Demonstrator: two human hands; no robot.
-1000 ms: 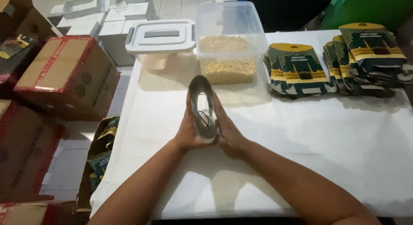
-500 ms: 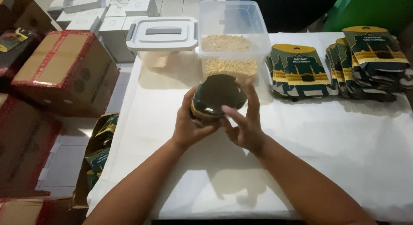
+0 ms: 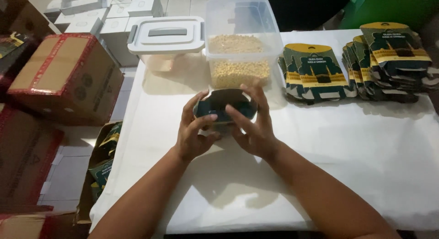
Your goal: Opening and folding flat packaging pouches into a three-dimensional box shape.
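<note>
Both hands on one dark green stand-up pouch [image 3: 225,105], held just above the white table cover [image 3: 320,147], directly in front of the clear plastic tub [image 3: 242,35]. Left hand [image 3: 195,131] grips the pouch's left side, thumb across the front, fingers curled around the edge. Right hand [image 3: 253,127] grips the right side, fingers spread over the top and front, thumb angled toward the middle. Pouch mouth faces up and looks pulled open between the two hands; can't see inside it. Tub is open, roughly half full of pale yellow beans or similar small grains [image 3: 238,61]; can't tell the exact kind. Its white lid with grey handle [image 3: 165,34] sits to the left of the tub, resting on top of another container at the table edge. To the right of the tub: one fanned stack of flat green-and-yellow pouches [image 3: 315,70], then a second bigger fanned stack [image 3: 393,56] further right, both lying on the cover, well apart from the hands. Left of the table: a cardboard box with red tape [image 3: 64,74] on the floor, white boxes [image 3: 91,10] behind it, and an open carton with more green pouches [image 3: 103,161] down beside the table's edge.
</note>
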